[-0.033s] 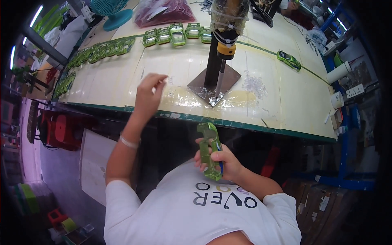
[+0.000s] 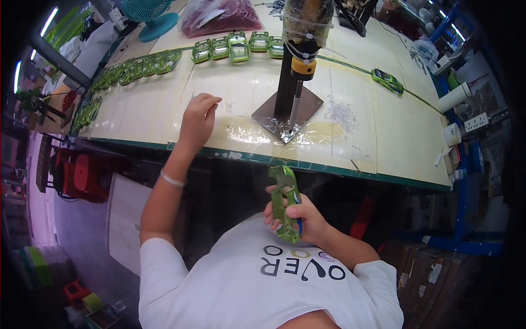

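My right hand is wrapped round a green toy car body shell. It holds the shell on end in front of my shirt, below the table's edge, with the hollow side showing. Above the table's near edge, my left hand has its thumb and fingers pinched together. Whatever lies in that pinch, if anything, is too small to make out. To the right of the left hand, an electric screwdriver with a yellow collar hangs on a stand. Its bit points down at the stand's square metal plate.
Green car shells line the table's far side and left end. One finished-looking green car sits at the right. Small clear bits lie beside the plate. A bag of pink parts and a teal fan stand behind.
My left hand has shifted slightly left, and its pinched fingers have turned a little. The car shell in my right hand has moved slightly right.
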{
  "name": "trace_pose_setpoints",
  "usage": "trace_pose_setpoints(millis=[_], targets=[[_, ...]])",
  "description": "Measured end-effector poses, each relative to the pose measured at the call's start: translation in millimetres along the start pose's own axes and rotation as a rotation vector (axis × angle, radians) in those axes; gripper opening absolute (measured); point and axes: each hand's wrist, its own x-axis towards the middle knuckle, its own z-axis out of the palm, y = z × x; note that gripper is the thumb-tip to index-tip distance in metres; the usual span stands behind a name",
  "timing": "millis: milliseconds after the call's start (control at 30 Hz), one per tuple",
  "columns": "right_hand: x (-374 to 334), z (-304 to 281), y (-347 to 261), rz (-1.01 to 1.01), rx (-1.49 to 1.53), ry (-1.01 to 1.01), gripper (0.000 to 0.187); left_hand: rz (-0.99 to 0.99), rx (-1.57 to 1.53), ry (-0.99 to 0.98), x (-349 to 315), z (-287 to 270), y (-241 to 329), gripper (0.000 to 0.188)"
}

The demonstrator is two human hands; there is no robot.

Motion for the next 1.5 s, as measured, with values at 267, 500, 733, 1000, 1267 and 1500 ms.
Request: trace_pose_setpoints(millis=[267,500,733,1000,1267,1500], targets=[[-25,-22,-11,-0.182,-0.054,0.178,0.071,0.411,0.255,-0.337,13,15,-49,0.016],[-32,-29,-29,-0.179,-0.215,0.237,0.074,0.038,0.059,-0.321,19,13,-45,0.013],[-35,-22,-41,-0.346,-1.001,0.455,0.077,-0.557,-0.905,-0.053,-36,-9,41,0.014],[-32,-14,-41,-0.612,-1.396,0.427,0.071,-0.356,-1.155,-0.299,-67,-14,128,0.024],[-34,-6,-37,-0.771,-1.531,0.410,0.065,-0.061,-0.781,-0.255,-65,2,150,0.032],[-36,-12,-38,-0.834,-1.587,0.386,0.068,-0.041,-0.698,-0.298,-63,-2,151,0.032]])
